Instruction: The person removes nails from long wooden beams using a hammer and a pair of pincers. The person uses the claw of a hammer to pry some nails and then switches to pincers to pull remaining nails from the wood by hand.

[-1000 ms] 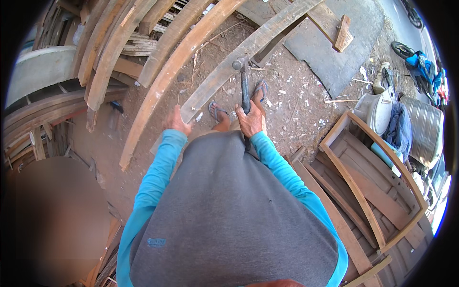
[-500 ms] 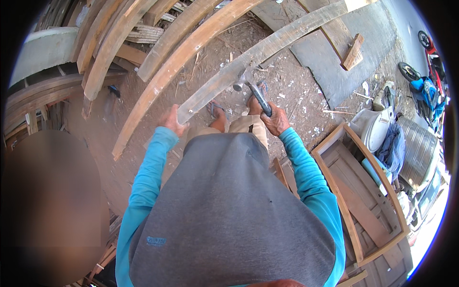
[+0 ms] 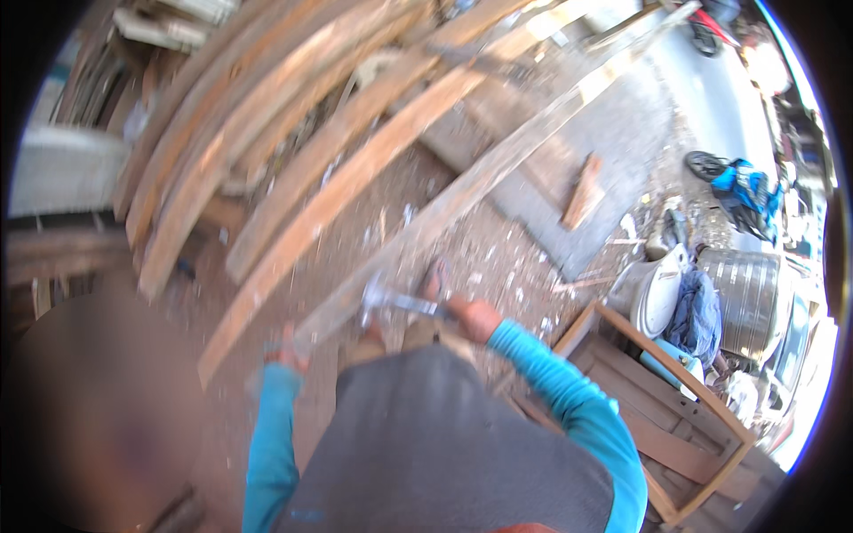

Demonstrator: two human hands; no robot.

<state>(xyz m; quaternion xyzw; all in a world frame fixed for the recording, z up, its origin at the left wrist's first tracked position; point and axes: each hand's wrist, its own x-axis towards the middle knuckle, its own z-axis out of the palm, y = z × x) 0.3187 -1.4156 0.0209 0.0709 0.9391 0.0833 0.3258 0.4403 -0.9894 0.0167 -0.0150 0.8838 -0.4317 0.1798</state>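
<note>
My left hand grips the near end of a long grey weathered plank that runs up and to the right across the dirt. My right hand holds a hammer by its handle, its metal head lying against the plank just right of my left hand. Both arms wear bright blue sleeves, and my grey shirt fills the lower middle of the picture. The frame is blurred by motion.
Several long brown planks lean in a stack at upper left. A grey slab with a wood offcut lies beyond. Wooden frames, a white container, a metal drum and a blue motorbike stand on the right.
The view has swung left and tilted. The hammer has swung from upright to lying sideways, its head now on the plank near my left hand. My left hand stays on the plank end.
</note>
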